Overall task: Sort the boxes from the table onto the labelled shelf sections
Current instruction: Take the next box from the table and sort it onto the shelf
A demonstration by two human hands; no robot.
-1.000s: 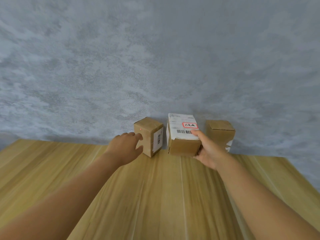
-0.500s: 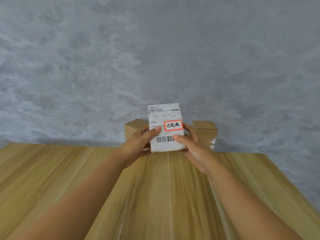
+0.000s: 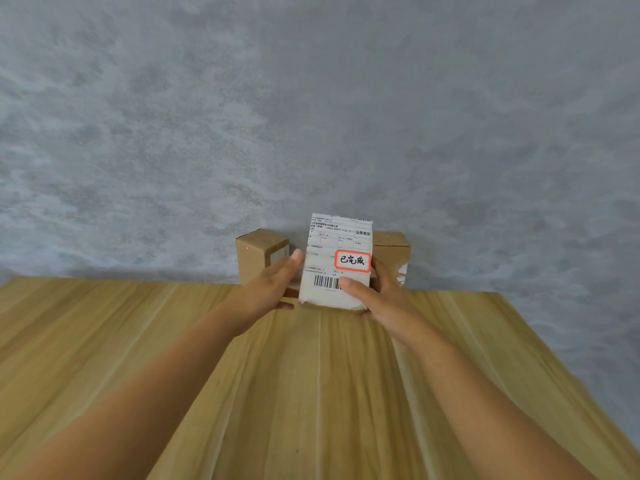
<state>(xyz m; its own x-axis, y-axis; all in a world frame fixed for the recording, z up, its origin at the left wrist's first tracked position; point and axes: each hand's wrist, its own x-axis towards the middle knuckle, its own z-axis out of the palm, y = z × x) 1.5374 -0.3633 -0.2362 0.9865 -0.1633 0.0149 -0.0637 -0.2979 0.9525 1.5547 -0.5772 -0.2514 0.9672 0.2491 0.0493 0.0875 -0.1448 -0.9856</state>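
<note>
The brown cardboard box with a white shipping label (image 3: 337, 261), flat a second ago, is now tilted label-up at the table's (image 3: 207, 358) far edge, both hands (image 3: 273, 289) (image 3: 377, 292) gripping its sides; label readable, sorting can proceed.

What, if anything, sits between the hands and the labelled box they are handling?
Nothing does. The left hand and right hand already grip the labelled box directly. The shelf is out of view.
</note>
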